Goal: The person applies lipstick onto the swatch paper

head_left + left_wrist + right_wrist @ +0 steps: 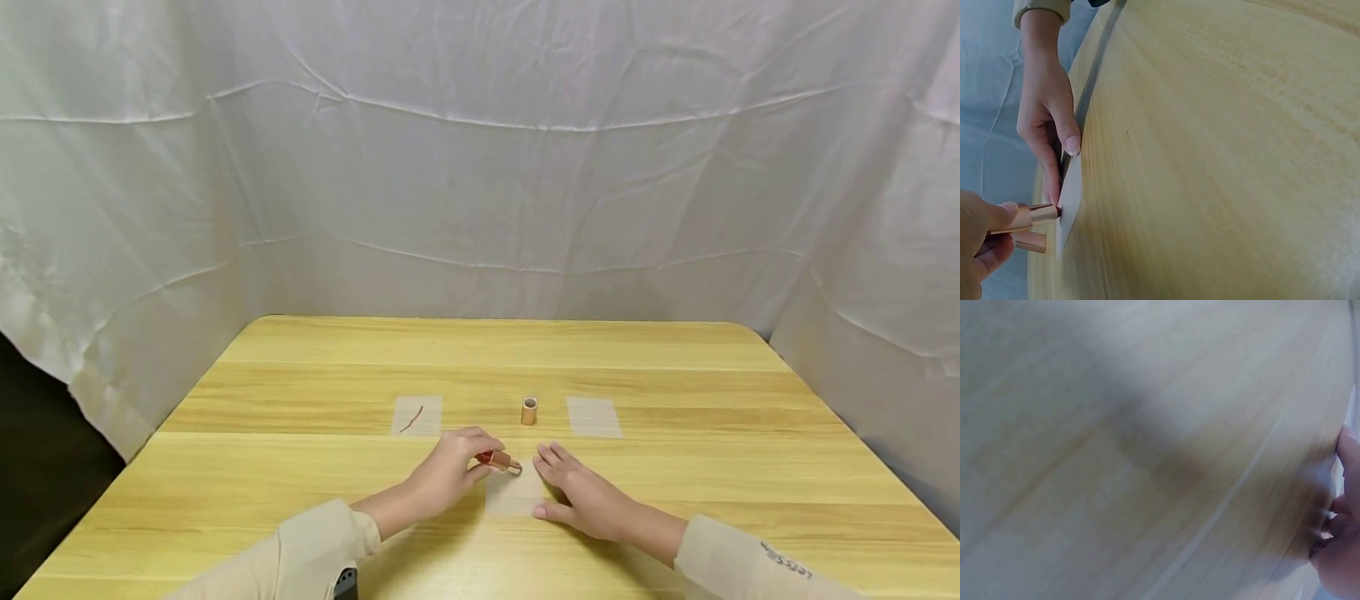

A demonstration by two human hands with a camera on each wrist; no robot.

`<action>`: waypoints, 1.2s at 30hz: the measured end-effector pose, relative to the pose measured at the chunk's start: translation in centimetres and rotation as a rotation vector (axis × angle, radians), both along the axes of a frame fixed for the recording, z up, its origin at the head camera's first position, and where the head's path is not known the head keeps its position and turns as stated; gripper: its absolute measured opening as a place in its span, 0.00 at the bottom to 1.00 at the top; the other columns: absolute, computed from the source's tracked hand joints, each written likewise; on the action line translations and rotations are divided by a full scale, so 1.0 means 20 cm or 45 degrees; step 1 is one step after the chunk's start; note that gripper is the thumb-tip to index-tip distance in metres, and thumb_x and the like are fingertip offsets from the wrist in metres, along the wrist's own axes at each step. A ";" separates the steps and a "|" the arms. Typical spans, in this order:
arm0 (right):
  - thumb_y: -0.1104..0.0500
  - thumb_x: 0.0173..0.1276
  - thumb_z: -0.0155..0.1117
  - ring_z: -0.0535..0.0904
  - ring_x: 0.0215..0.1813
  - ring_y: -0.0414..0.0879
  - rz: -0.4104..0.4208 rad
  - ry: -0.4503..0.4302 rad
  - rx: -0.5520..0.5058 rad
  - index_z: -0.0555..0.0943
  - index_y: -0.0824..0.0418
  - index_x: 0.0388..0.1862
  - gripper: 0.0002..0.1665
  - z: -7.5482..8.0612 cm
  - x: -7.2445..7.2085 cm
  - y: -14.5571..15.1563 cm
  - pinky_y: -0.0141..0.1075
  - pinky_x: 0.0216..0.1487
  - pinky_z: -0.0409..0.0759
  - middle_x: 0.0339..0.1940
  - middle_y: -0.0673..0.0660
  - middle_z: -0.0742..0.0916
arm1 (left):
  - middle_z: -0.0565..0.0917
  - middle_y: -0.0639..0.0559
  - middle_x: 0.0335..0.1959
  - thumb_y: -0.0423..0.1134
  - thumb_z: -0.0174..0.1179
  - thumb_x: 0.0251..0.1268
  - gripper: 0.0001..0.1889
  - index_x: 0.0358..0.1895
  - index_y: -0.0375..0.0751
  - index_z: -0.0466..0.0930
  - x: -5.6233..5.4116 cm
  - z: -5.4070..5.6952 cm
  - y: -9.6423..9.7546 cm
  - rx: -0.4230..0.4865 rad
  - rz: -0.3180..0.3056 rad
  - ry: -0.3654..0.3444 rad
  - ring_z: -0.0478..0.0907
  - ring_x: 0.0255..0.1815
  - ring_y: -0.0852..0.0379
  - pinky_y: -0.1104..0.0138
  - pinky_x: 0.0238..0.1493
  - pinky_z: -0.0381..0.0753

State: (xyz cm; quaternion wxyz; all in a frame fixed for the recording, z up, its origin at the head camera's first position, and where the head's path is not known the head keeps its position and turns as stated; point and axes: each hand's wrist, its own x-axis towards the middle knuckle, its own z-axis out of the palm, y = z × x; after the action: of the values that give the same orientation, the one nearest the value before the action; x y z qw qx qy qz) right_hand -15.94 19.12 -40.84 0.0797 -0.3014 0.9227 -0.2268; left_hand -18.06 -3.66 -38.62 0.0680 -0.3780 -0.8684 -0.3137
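My left hand (pixel 446 473) pinches a copper-coloured lipstick (pixel 500 460) between thumb and fingers. Its dark red tip, seen in the left wrist view, is right at the surface of a small white paper square (pixel 513 498). Flat beside that paper lies my right hand (pixel 588 498), with thumb and fingertips at its right edge and the fingers fairly straight. In the right wrist view only part of this hand (pixel 1338 556) shows, at the right border. The lipstick's cap (pixel 528 411) stands upright on the table behind both hands, open end up.
Farther back on the wooden table (pixel 300 475), a second paper square (pixel 405 425) at left bears a thin red line. A third, unmarked square (pixel 594 417) lies at right. White cloth (pixel 480 192) hangs behind the table and along both sides.
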 end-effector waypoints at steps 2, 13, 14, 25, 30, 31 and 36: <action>0.47 0.65 0.58 0.54 0.71 0.68 0.000 -0.004 0.000 0.64 0.76 0.64 0.41 0.00 0.00 0.00 0.58 0.66 0.59 0.68 0.73 0.64 | 0.84 0.46 0.38 0.28 0.65 0.52 0.10 0.40 0.35 0.82 0.00 0.00 0.00 -0.021 -0.003 0.003 0.82 0.40 0.55 0.74 0.43 0.81; 0.46 0.65 0.58 0.54 0.71 0.68 -0.006 -0.004 0.000 0.64 0.76 0.64 0.41 0.01 0.00 0.01 0.58 0.66 0.59 0.68 0.73 0.64 | 0.84 0.50 0.36 0.27 0.65 0.52 0.08 0.36 0.39 0.83 -0.01 0.04 0.02 -0.172 -0.059 0.080 0.80 0.38 0.58 0.79 0.38 0.78; 0.46 0.65 0.58 0.54 0.71 0.68 -0.004 -0.005 0.001 0.64 0.76 0.64 0.40 0.00 0.00 0.01 0.58 0.66 0.59 0.68 0.73 0.64 | 0.84 0.50 0.36 0.27 0.64 0.52 0.08 0.36 0.39 0.83 -0.01 0.04 0.02 -0.171 -0.061 0.074 0.80 0.38 0.58 0.79 0.39 0.79; 0.44 0.66 0.56 0.53 0.72 0.67 0.000 -0.019 0.002 0.63 0.75 0.65 0.41 0.00 0.00 0.00 0.58 0.66 0.59 0.69 0.73 0.63 | 0.83 0.50 0.33 0.28 0.64 0.52 0.07 0.35 0.40 0.83 -0.01 0.03 0.01 -0.168 -0.100 0.111 0.80 0.36 0.59 0.81 0.37 0.78; 0.45 0.66 0.57 0.53 0.72 0.67 -0.002 -0.017 0.007 0.63 0.75 0.65 0.41 0.00 0.00 0.00 0.58 0.66 0.59 0.69 0.72 0.63 | 0.83 0.50 0.32 0.27 0.65 0.51 0.07 0.34 0.39 0.83 -0.02 0.03 0.00 -0.163 -0.101 0.138 0.80 0.35 0.60 0.82 0.36 0.78; 0.45 0.66 0.57 0.54 0.72 0.67 -0.002 -0.016 0.010 0.63 0.75 0.65 0.41 0.00 0.00 0.00 0.58 0.66 0.60 0.69 0.72 0.63 | 0.83 0.50 0.32 0.27 0.65 0.51 0.07 0.34 0.40 0.83 -0.02 0.03 0.00 -0.163 -0.103 0.139 0.80 0.35 0.60 0.82 0.36 0.78; 0.45 0.66 0.57 0.53 0.72 0.67 0.000 -0.022 0.011 0.63 0.75 0.65 0.41 0.00 0.00 0.00 0.58 0.66 0.59 0.69 0.73 0.63 | 0.83 0.50 0.32 0.26 0.65 0.51 0.08 0.35 0.39 0.83 -0.01 0.03 0.00 -0.182 -0.099 0.154 0.80 0.36 0.59 0.82 0.36 0.77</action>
State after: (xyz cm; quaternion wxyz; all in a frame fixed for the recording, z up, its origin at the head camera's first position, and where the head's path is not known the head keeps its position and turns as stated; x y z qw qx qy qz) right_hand -15.93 19.13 -40.76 0.0889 -0.2990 0.9229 -0.2255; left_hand -18.30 -3.72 -38.10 0.0811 -0.4336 -0.8675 -0.2301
